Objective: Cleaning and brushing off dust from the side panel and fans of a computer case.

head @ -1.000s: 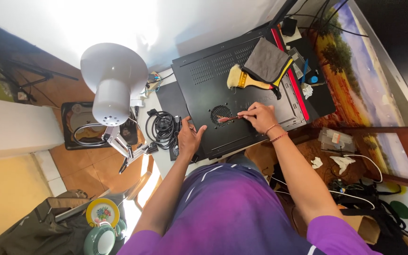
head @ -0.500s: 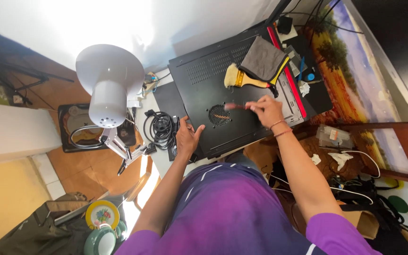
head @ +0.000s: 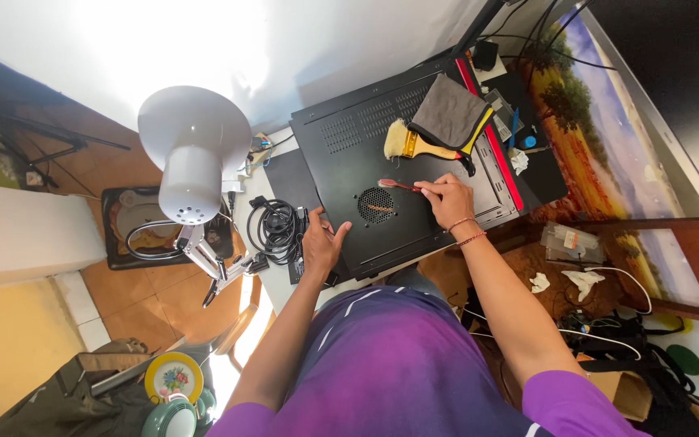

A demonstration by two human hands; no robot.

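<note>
While the left hand (head: 319, 243) presses flat, fingers spread, steadying the black computer case (head: 398, 174) at the desk's near edge, the right hand (head: 446, 199) pinches a small brush (head: 398, 185) above the round fan grille (head: 376, 205).

Left hand (head: 319, 243): laid flat, palm down, fingers spread, arm stretched forward | Right hand (head: 448, 199): fingers pinched together in a grip, wrist bent, two bracelets worn, forearm angled in from the right
</note>
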